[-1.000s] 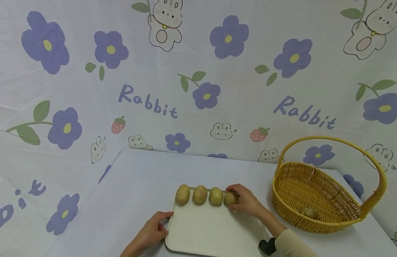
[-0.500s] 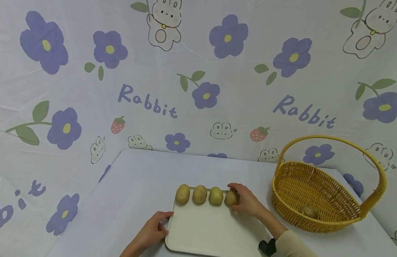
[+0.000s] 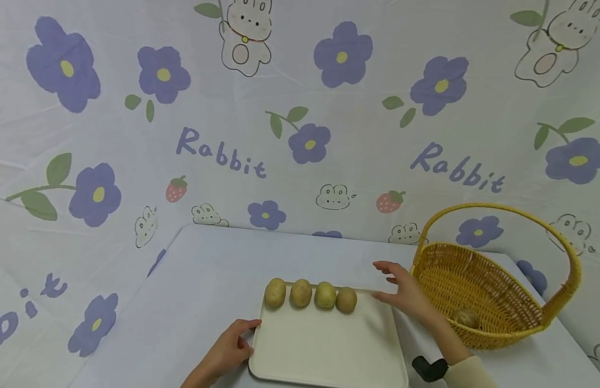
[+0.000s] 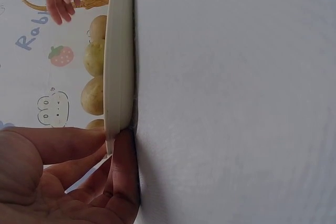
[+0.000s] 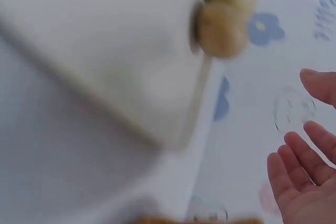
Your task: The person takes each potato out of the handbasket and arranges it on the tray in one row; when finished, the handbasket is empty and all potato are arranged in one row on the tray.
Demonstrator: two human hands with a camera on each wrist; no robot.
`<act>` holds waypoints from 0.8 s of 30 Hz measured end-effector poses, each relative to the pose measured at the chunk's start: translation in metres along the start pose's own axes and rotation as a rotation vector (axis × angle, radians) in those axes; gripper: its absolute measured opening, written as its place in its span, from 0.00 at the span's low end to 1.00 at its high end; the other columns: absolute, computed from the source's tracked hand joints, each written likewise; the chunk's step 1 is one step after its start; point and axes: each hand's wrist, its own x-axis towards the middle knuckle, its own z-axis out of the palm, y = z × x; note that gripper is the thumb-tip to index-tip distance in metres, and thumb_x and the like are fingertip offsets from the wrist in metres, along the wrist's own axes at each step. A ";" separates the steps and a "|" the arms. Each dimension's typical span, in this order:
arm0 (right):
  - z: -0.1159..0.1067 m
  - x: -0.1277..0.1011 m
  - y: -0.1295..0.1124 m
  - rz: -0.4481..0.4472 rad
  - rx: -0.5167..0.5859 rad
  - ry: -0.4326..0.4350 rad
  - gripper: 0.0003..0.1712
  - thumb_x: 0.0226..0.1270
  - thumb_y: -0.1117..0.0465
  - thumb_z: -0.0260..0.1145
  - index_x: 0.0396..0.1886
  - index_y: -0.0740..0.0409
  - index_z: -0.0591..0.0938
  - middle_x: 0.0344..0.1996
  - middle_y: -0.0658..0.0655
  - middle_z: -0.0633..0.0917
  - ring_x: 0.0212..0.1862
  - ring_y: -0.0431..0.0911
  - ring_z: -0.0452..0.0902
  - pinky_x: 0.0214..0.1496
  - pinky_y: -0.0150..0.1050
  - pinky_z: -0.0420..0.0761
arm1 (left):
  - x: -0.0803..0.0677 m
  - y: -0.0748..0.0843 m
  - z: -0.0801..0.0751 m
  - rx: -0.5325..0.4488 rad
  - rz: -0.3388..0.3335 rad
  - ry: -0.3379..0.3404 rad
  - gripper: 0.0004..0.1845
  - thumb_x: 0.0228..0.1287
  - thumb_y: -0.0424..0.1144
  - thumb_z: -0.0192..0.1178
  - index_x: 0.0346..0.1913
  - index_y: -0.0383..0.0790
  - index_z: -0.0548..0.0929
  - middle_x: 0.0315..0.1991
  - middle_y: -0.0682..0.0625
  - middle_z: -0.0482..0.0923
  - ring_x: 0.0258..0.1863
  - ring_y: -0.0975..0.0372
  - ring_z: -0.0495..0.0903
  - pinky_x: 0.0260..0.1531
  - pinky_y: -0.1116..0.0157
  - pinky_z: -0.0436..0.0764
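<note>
Potatoes four in a row on tray | your right hand spread, empty, between row and basket | left hand pinching tray edge | next I'd guess: reach in for the basket potato

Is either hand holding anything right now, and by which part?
The left hand holds the tray by its left edge near the front corner, thumb on the rim. The right hand is open and holds nothing, between the potatoes and the basket.

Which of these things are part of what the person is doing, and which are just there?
In use: tray, held at its edge by the left hand; four potatoes in a row; right hand, open, between tray and basket; one potato in the basket.

Just there: table; rabbit-print cloth.
</note>
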 end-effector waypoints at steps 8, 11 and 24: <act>-0.068 -0.049 0.032 0.179 -0.142 0.178 0.28 0.49 0.56 0.65 0.50 0.62 0.71 0.47 0.63 0.71 0.48 0.56 0.65 0.45 0.52 0.67 | 0.000 -0.001 0.000 0.000 -0.028 -0.016 0.29 0.46 0.24 0.54 0.57 0.35 0.67 0.51 0.39 0.65 0.24 0.64 0.68 0.20 0.71 0.69; -0.089 -0.063 0.043 0.275 -0.260 0.123 0.28 0.51 0.54 0.63 0.49 0.67 0.71 0.45 0.68 0.72 0.47 0.62 0.65 0.41 0.55 0.67 | 0.001 -0.002 -0.001 0.010 -0.030 -0.013 0.29 0.46 0.24 0.54 0.57 0.35 0.67 0.51 0.39 0.65 0.24 0.64 0.68 0.19 0.71 0.69; -0.103 -0.070 0.071 0.566 -0.348 -0.263 0.35 0.45 0.41 0.63 0.42 0.67 0.76 0.34 0.61 0.79 0.35 0.52 0.74 0.34 0.47 0.72 | 0.001 -0.002 0.001 -0.002 -0.017 -0.002 0.29 0.45 0.24 0.56 0.57 0.35 0.67 0.49 0.40 0.66 0.22 0.65 0.67 0.19 0.72 0.68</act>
